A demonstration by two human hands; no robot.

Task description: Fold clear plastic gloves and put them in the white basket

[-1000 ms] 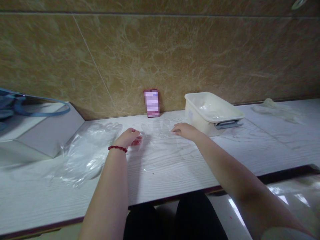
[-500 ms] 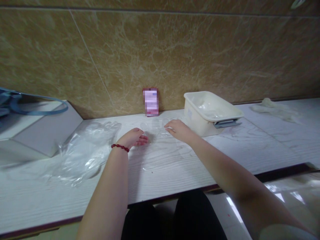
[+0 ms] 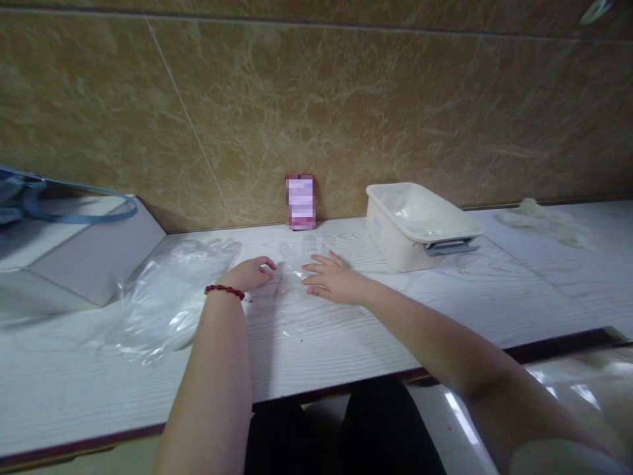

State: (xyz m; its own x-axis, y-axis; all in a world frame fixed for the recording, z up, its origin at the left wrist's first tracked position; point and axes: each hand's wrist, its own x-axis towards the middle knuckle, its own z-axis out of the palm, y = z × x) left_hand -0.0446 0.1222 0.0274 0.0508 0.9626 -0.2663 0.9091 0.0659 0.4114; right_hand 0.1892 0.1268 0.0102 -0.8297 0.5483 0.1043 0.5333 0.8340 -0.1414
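A thin clear plastic glove (image 3: 293, 305) lies flat on the white wood-grain tabletop, its outline hard to make out. My right hand (image 3: 333, 278) rests over it with the palm down and the fingers spread. Just left of the glove is my left hand (image 3: 251, 272), a red bead bracelet on its wrist. Its fingers are loosely bent and apart, and nothing shows between them. Left of that hand lies a pile of clear plastic gloves (image 3: 173, 290).
A cream plastic bin (image 3: 390, 241) with a grey handle and clear plastic inside stands at right. Beyond it lies a crumpled translucent glove-like piece (image 3: 539, 218). A phone (image 3: 301, 202) leans on the marbled wall. At far left, a white box (image 3: 93, 264) carries a blue strap (image 3: 84, 216).
My right hand has moved left and nearer, its fingers spreading over the glove. My left hand has drawn back slightly to the left.
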